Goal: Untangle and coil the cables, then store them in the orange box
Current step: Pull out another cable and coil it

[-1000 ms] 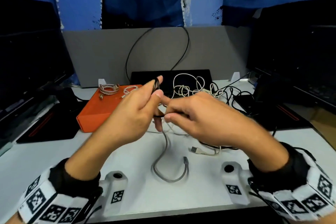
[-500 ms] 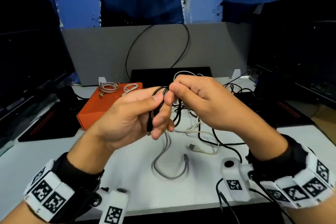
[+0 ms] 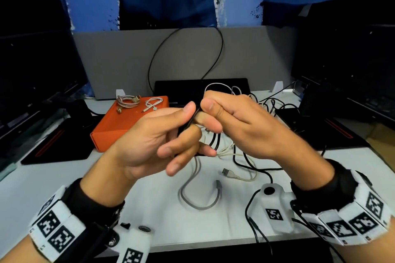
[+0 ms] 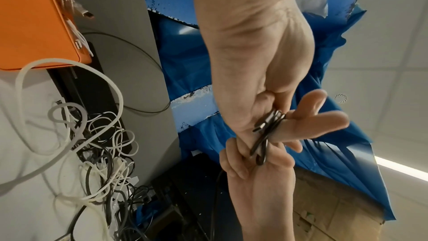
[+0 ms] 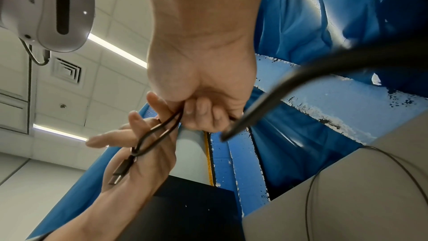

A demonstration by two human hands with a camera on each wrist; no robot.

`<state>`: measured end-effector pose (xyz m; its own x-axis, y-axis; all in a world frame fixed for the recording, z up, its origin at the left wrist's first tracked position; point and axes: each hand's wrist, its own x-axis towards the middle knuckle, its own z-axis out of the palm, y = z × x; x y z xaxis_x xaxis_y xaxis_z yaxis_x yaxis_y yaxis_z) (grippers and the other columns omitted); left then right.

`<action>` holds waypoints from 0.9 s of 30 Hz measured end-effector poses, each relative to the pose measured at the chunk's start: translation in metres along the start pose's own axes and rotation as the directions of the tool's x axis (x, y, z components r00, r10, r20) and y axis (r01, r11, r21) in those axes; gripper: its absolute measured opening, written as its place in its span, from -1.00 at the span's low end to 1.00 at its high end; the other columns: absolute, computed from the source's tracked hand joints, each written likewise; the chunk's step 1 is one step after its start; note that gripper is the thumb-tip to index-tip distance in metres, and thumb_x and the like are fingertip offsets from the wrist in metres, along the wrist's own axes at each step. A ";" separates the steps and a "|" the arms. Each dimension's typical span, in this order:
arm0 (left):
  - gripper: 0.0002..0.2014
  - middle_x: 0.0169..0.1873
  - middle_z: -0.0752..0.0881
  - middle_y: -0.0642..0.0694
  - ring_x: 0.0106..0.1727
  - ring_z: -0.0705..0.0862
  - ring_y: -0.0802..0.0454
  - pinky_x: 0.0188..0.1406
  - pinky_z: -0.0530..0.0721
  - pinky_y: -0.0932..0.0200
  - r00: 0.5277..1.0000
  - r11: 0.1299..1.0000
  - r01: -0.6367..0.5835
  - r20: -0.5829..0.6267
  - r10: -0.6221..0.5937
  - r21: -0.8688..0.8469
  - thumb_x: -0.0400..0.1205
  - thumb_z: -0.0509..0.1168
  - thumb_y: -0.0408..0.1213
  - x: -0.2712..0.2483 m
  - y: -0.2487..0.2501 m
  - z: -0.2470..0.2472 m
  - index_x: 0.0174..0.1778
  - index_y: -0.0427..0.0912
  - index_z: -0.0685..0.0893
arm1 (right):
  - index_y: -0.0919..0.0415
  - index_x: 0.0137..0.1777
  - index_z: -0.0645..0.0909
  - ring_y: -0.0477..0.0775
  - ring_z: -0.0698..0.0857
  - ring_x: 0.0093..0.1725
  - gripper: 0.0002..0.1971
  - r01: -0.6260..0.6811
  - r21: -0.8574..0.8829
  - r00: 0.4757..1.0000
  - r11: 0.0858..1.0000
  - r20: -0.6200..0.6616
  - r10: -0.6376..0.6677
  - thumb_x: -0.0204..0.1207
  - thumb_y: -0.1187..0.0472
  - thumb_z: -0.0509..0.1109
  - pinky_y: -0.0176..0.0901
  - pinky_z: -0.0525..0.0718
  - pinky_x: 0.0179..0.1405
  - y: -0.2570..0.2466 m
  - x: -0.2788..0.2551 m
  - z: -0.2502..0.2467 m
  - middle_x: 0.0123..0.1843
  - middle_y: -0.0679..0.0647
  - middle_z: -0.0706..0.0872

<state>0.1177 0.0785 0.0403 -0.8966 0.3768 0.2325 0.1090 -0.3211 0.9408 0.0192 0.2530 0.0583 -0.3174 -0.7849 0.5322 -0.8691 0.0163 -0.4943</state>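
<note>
Above the table's middle, my left hand (image 3: 188,126) holds a thin black cable (image 3: 215,143), its loops lying over the extended fingers and pinned under the thumb. In the left wrist view those black cable loops (image 4: 266,131) cross the fingers; in the right wrist view the cable's USB plug (image 5: 120,171) hangs over the left palm. My right hand (image 3: 206,113) pinches the same cable against the left thumb, its fingers (image 5: 199,113) curled on the strand. The orange box (image 3: 119,128) sits closed at the left, with a braided coil (image 3: 128,100) and a white coil (image 3: 152,103) on its lid.
A tangle of white and black cables (image 3: 263,107) lies behind my right hand, also in the left wrist view as a cable pile (image 4: 104,153). A grey cable (image 3: 198,198) and a white USB cable (image 3: 233,175) lie on the white table (image 3: 64,177). Dark monitors flank both sides.
My right hand rose from low at the centre up to the left thumb, carrying the black cable. Both hands lifted, and the left fingers spread wider under the loops.
</note>
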 end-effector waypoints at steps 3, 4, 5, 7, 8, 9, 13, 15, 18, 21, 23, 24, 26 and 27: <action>-0.55 -0.67 0.33 0.01 -0.54 0.69 0.10 0.38 0.67 -0.03 0.998 0.998 -0.051 0.035 0.053 -0.048 0.86 0.07 -0.19 -0.002 0.004 0.001 0.39 -0.52 0.62 | -0.17 -0.29 0.36 -0.15 0.45 -0.34 -0.62 0.005 0.045 0.999 0.999 -0.048 -0.003 0.78 -0.17 0.01 -0.15 0.46 -0.31 0.000 0.002 0.003 -0.35 -0.13 0.45; -0.54 -0.66 0.33 0.02 -0.51 0.71 0.08 0.40 0.66 -0.04 0.997 0.993 -0.072 0.028 0.074 -0.093 0.86 0.08 -0.20 -0.002 0.005 0.001 0.44 -0.56 0.57 | -0.23 -0.27 0.39 -0.16 0.45 -0.34 -0.64 0.006 0.068 0.997 0.998 -0.073 -0.001 0.78 -0.16 0.01 -0.16 0.45 -0.31 0.000 0.002 0.004 -0.35 -0.19 0.46; -0.52 -0.67 0.34 0.03 -0.48 0.72 0.07 0.40 0.66 -0.03 0.995 0.986 -0.096 0.010 0.098 -0.139 0.85 0.10 -0.21 -0.002 0.005 0.002 0.48 -0.59 0.52 | -0.28 -0.22 0.45 -0.16 0.45 -0.34 -0.66 0.002 0.083 0.996 0.997 -0.092 0.006 0.80 -0.14 0.01 -0.17 0.44 -0.31 0.001 0.003 0.003 -0.35 -0.21 0.47; -0.50 -0.68 0.42 0.05 -0.38 0.70 0.03 0.34 0.69 0.03 0.986 0.969 -0.162 -0.063 0.153 -0.185 0.82 0.17 -0.20 0.000 0.007 0.001 0.53 -0.56 0.49 | -0.18 -0.01 0.59 -0.13 0.46 -0.37 -0.68 -0.033 0.086 0.994 0.996 -0.098 0.042 0.85 -0.11 0.03 -0.12 0.45 -0.35 0.004 0.003 0.002 -0.36 -0.14 0.50; -0.49 -0.65 0.51 0.04 -0.31 0.71 0.00 0.36 0.68 0.05 0.975 0.958 -0.215 -0.100 0.199 -0.192 0.83 0.17 -0.20 0.001 0.009 0.001 0.56 -0.55 0.46 | -0.05 0.05 0.58 -0.10 0.47 -0.38 -0.69 -0.061 0.066 0.994 0.996 -0.086 0.066 0.86 -0.09 0.04 -0.04 0.49 -0.36 0.006 0.003 0.003 -0.36 -0.09 0.51; -0.49 -0.60 0.59 0.01 -0.23 0.74 -0.04 0.43 0.64 0.07 0.952 0.938 -0.290 -0.156 0.263 -0.190 0.86 0.12 -0.21 0.000 0.013 0.001 0.59 -0.55 0.41 | -0.01 0.04 0.51 -0.08 0.50 -0.38 -0.73 -0.089 0.022 0.994 0.996 -0.059 0.090 0.86 -0.07 0.06 0.05 0.55 -0.34 0.009 0.003 0.004 -0.36 -0.07 0.54; -0.52 -0.36 0.47 -0.02 -0.21 0.76 0.09 0.29 0.72 0.14 0.765 0.884 -0.452 -0.561 0.316 -0.118 0.88 0.02 -0.21 0.009 0.016 -0.008 0.56 -0.56 0.43 | -0.15 0.05 0.44 -0.05 0.62 -0.19 -0.82 -0.161 -0.186 0.950 0.969 0.237 0.203 0.86 -0.07 0.06 0.13 0.65 -0.05 0.012 0.001 0.019 -0.22 -0.09 0.62; -0.59 -0.32 0.58 -0.04 -0.17 0.76 -0.04 0.22 0.69 0.03 0.659 0.926 -0.353 -0.667 0.347 0.133 0.86 0.07 -0.19 0.016 0.007 -0.010 0.42 -0.43 0.61 | -0.16 0.00 0.44 -0.09 0.61 -0.12 -0.81 -0.138 -0.194 0.926 0.971 0.322 0.196 0.86 -0.06 0.08 0.04 0.61 -0.04 0.008 0.000 0.026 -0.18 -0.13 0.61; -0.71 -0.26 0.84 -0.03 -0.16 0.82 -0.17 0.07 0.69 -0.01 0.669 0.752 -0.008 -0.556 0.494 0.659 0.88 0.06 -0.16 0.020 -0.011 -0.004 0.17 -0.03 0.71 | -0.09 -0.03 0.40 -0.15 0.55 -0.22 -0.81 -0.098 -0.280 0.908 0.955 0.367 0.201 0.85 -0.02 0.12 -0.01 0.49 -0.19 0.002 0.000 0.026 -0.28 -0.16 0.52; -0.66 -0.25 0.84 0.06 -0.21 0.81 0.04 -0.11 0.71 -0.01 0.827 0.236 0.266 -0.347 0.443 0.935 0.86 0.00 -0.03 0.016 -0.020 -0.008 0.30 -0.14 0.58 | -0.05 -0.16 0.47 -0.14 0.54 -0.32 -0.75 -0.061 -0.360 0.923 0.931 0.336 0.190 0.80 -0.01 0.23 -0.02 0.47 -0.24 0.003 -0.002 0.009 -0.38 -0.14 0.52; -0.62 -0.44 0.77 0.04 -0.39 0.72 0.01 -0.16 0.66 -0.18 0.888 0.303 0.264 -0.354 0.295 0.916 0.88 0.00 -0.06 0.014 -0.017 -0.005 0.06 -0.25 0.61 | 0.02 -0.25 0.58 -0.05 0.56 -0.38 -0.68 -0.073 -0.339 0.949 0.938 0.266 0.170 0.73 -0.06 0.35 -0.10 0.50 -0.31 0.002 -0.002 -0.004 -0.44 -0.11 0.59; -0.58 -0.48 0.77 0.02 -0.49 0.63 -0.04 -0.21 0.66 -0.26 0.910 0.438 0.227 -0.350 0.222 0.870 0.89 0.00 -0.10 0.013 -0.015 -0.003 -0.06 -0.33 0.59 | 0.02 -0.25 0.64 -0.07 0.57 -0.40 -0.70 -0.087 -0.284 0.960 0.955 0.231 0.156 0.69 -0.06 0.41 -0.18 0.48 -0.35 0.001 -0.002 -0.007 -0.44 -0.15 0.62; -0.51 -0.53 0.76 -0.10 -0.63 0.38 -0.06 -0.35 0.57 -0.20 0.936 0.659 0.191 -0.337 0.101 0.728 0.88 0.02 -0.17 0.010 -0.006 0.004 -0.18 -0.52 0.55 | 0.01 -0.20 0.65 -0.12 0.57 -0.43 -0.75 -0.121 -0.130 0.983 0.984 0.125 0.138 0.63 -0.08 0.50 -0.20 0.48 -0.36 -0.001 -0.002 -0.010 -0.41 -0.18 0.68; -0.46 -0.62 0.70 -0.11 -0.66 0.29 -0.05 -0.37 0.53 -0.12 0.944 0.697 0.195 -0.324 0.057 0.690 0.88 0.03 -0.17 0.007 0.000 0.005 -0.25 -0.53 0.59 | 0.01 -0.16 0.58 -0.12 0.56 -0.46 -0.73 -0.126 -0.074 0.990 0.989 0.061 0.131 0.61 -0.11 0.50 -0.13 0.50 -0.37 -0.002 -0.002 -0.010 -0.40 -0.12 0.67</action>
<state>0.1135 0.0858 0.0436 -0.9796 0.0555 0.1932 0.1973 0.4489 0.8715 0.0179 0.2610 0.0654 -0.4044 -0.8125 0.4199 -0.8479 0.1609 -0.5051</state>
